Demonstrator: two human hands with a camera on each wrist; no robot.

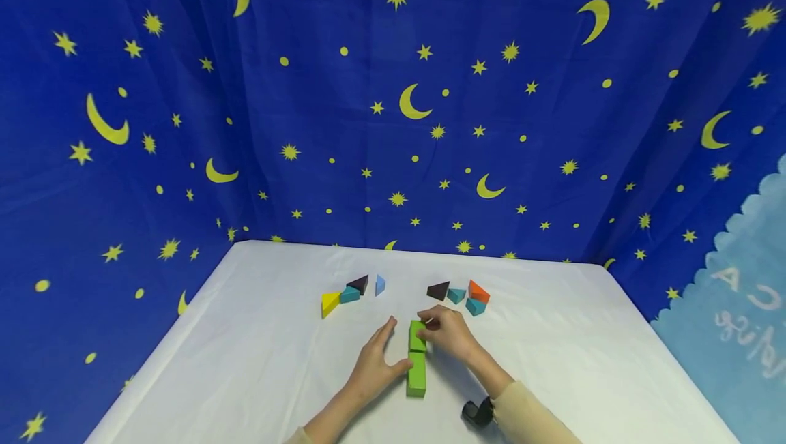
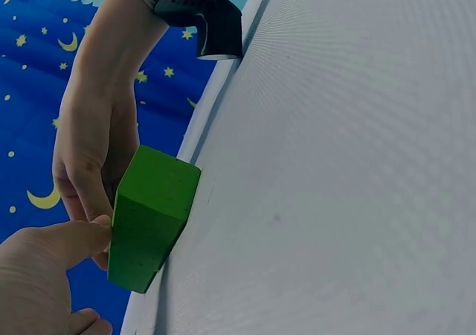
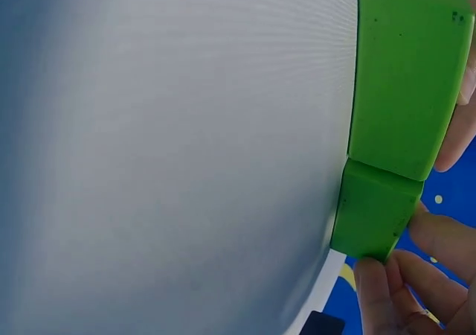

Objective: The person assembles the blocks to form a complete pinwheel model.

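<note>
Two green blocks lie end to end in a line on the white table: a near block (image 1: 416, 376) and a far block (image 1: 417, 335). In the right wrist view they meet at a thin seam. My left hand (image 1: 374, 362) is beside them on the left, fingers stretched forward, its thumb tip against the near block's side. From the right, my right hand (image 1: 451, 335) holds the far block, with the thumb on its top and bent fingers (image 3: 375, 290) at its far end. In the left wrist view, one green block (image 2: 152, 216) hides part of the right hand.
Farther back on the left are a yellow block (image 1: 329, 303), a teal block (image 1: 350, 294), a dark block (image 1: 359, 284) and a light blue block (image 1: 380, 285). Back right holds another dark block (image 1: 439, 290), two teal blocks (image 1: 475, 306) and an orange block (image 1: 479, 292). Star-patterned blue cloth (image 1: 344, 123) surrounds the table.
</note>
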